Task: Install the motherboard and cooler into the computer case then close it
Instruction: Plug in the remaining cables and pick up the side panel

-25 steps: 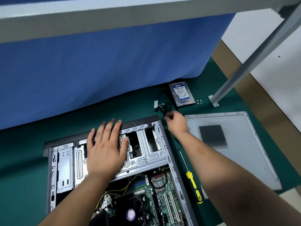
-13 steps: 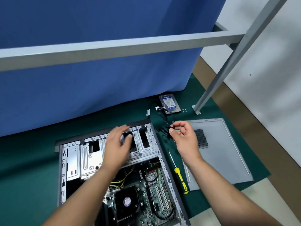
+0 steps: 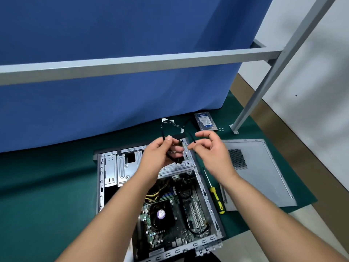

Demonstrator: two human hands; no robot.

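The open computer case [image 3: 110,171] lies flat on the green mat. Inside it sits the motherboard [image 3: 188,220] with a black cooler fan [image 3: 160,213] on top. Both hands hover above the case's drive cage [image 3: 124,167]. My left hand [image 3: 160,154] grips a thin black cable [image 3: 166,127] that loops up behind the fingers. My right hand [image 3: 209,148] pinches another strand of the same black cable at its fingertips. The grey side panel [image 3: 264,171] lies flat to the right of the case.
A yellow-handled screwdriver [image 3: 215,195] lies between case and side panel. A hard drive [image 3: 204,121] and small screws [image 3: 221,128] sit at the back by the metal frame leg [image 3: 255,97]. A blue curtain [image 3: 113,101] and a grey crossbar [image 3: 132,63] stand behind.
My left hand has lifted off the drive cage and taken hold of the black cable. My right hand has brought the cable up over the case. The camera has tilted back.
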